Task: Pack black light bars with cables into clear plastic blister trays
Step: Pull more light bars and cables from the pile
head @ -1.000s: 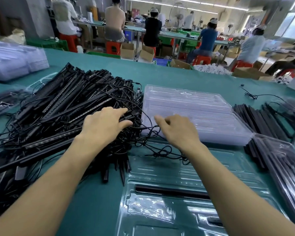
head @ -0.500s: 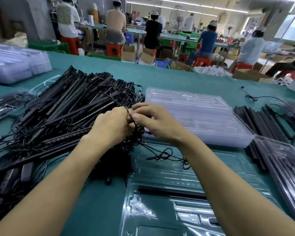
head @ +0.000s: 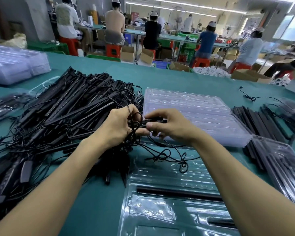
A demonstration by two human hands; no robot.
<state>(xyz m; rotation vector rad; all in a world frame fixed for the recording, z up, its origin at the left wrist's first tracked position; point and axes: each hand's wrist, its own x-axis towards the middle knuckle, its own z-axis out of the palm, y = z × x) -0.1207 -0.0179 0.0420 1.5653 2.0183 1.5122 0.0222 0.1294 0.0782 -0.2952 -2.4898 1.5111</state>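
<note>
A big heap of black light bars (head: 71, 106) with tangled cables covers the left of the green table. My left hand (head: 116, 125) grips a looped cable (head: 134, 123) at the heap's right edge. My right hand (head: 170, 125) pinches the end of one black light bar (head: 153, 121) between thumb and fingers, just beside the left hand. Loose cable (head: 169, 155) trails below onto an open clear blister tray (head: 169, 210) in front of me, which holds one black bar (head: 177, 193) in a slot.
A stack of empty clear trays (head: 194, 113) lies behind my right hand. Loose black bars (head: 259, 121) and a filled tray (head: 283, 167) sit at the right. More tray stacks (head: 12, 65) stand far left. Several people work at benches behind.
Both hands came together at the heap's edge. The right hand has pulled the end of a bar out to the right while the left holds the cable loop.
</note>
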